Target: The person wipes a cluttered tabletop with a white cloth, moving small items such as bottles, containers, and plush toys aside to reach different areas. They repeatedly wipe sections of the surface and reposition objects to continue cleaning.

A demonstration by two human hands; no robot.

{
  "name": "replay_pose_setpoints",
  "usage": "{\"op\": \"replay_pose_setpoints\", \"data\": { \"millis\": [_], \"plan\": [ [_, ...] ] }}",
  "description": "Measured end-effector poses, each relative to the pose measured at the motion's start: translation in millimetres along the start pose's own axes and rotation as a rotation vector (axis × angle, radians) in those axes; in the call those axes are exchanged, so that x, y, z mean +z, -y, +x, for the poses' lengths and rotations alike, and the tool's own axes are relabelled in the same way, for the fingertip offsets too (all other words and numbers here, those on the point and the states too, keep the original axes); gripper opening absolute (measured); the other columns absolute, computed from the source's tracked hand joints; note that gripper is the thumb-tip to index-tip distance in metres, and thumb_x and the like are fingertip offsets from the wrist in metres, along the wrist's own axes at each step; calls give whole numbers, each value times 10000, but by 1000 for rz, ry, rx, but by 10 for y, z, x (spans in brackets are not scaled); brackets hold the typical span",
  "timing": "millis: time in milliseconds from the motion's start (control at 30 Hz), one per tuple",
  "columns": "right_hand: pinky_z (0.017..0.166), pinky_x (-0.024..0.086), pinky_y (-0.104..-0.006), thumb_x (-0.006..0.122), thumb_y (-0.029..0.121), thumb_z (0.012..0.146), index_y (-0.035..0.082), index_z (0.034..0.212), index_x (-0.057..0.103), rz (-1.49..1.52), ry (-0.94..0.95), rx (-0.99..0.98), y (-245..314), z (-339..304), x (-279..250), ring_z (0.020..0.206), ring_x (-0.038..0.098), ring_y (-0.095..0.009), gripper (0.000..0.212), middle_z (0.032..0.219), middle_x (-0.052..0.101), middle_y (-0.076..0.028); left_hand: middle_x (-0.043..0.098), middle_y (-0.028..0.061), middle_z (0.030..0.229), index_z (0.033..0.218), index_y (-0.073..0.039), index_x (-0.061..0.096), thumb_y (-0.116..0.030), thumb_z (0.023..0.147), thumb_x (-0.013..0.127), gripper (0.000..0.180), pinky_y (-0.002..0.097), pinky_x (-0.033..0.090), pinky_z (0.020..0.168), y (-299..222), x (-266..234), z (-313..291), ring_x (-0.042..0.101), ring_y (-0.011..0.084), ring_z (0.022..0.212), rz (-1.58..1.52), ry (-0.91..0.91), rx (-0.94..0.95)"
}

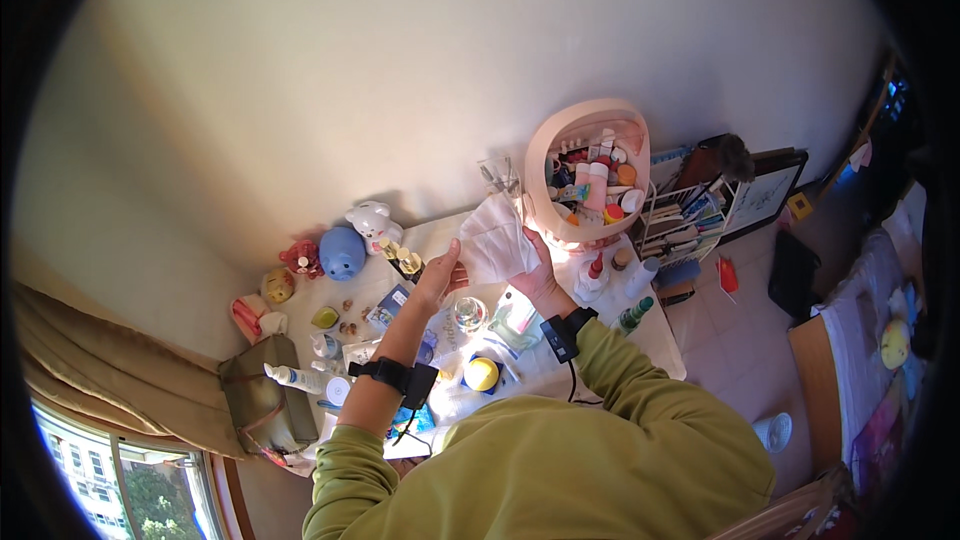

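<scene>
White wipe (497,240), or maybe a folded tissue, is up in the air between both hands over the far side of the table (660,345), so nothing has touched down on the surface yet as far as I can see. Left hand (438,278) grips its left edge with the fingers closed on it, right hand (540,275) has the lower right edge from behind, and the sheet looks mostly spread out flat, hands apart. Judging by that, the unfolding part looks about finished and any actual wiping is not started. Just past the wipe on the right stands a pink oval organiser (588,168) full of little bottles and tubes. The table is properly cluttered: a blue piggy bank (342,252) and a white bear figure (373,223) far left, a glass (468,313) near the wrists, a yellow round thing (481,374) nearer still, and an olive bag (262,395) on the near left.
</scene>
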State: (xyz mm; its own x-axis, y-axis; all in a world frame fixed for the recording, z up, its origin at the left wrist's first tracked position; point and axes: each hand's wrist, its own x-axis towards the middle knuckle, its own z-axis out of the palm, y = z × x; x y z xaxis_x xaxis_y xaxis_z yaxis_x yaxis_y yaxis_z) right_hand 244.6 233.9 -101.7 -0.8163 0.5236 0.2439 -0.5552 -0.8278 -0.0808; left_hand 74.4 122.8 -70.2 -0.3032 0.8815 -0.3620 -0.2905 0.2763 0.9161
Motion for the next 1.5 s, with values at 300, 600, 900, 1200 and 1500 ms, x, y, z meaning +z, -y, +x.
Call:
{"op": "replay_pose_setpoints", "data": {
  "millis": [300, 600, 900, 1200, 1500],
  "plan": [
    [971, 473, -414, 493, 127, 916, 100, 1361, 463, -403, -184, -60, -50, -92, 130, 1113, 594, -238, 447, 1243, 589, -91, 672, -1, 924, 1171, -78, 611, -158, 916, 623, 267, 230, 515, 656, -4, -47, -126, 633, 66, 773, 127, 37, 262],
    [892, 513, -332, 414, -34, 807, -25, 1338, 432, -856, -415, 36, 60, -142, -332, 981, 631, -205, 532, 1097, 612, -101, 668, 1, 966, 1219, -50, 593, -66, 909, 552, 313, 224, 518, 647, 5, -133, -270, 638, 77, 773, -74, 32, 236],
    [988, 458, -454, 429, 58, 869, -7, 1265, 486, -498, -552, 269, 135, -196, -392, 1105, 592, -301, 406, 1204, 593, -148, 650, 14, 891, 1213, -36, 595, -69, 898, 528, 324, 228, 511, 575, 190, -339, -253, 623, 88, 689, -104, -84, 150],
    [987, 435, -511, 360, 239, 991, 109, 1282, 493, -318, -271, 332, -18, -213, -320, 1160, 552, -326, 346, 1273, 557, -153, 619, 159, 887, 1332, -17, 500, -141, 876, 562, 477, 352, 513, 737, 69, 46, -112, 631, 262, 792, 1051, -130, 501],
    [810, 518, -395, 507, 179, 962, 54, 1079, 544, -442, -550, 188, 35, -300, -494, 914, 607, -253, 175, 1034, 609, -94, 578, 164, 1215, 1453, -82, 364, -198, 872, 681, 672, 319, 521, 816, 189, 418, -375, 620, 212, 989, 827, 348, 209]
  ]
}}
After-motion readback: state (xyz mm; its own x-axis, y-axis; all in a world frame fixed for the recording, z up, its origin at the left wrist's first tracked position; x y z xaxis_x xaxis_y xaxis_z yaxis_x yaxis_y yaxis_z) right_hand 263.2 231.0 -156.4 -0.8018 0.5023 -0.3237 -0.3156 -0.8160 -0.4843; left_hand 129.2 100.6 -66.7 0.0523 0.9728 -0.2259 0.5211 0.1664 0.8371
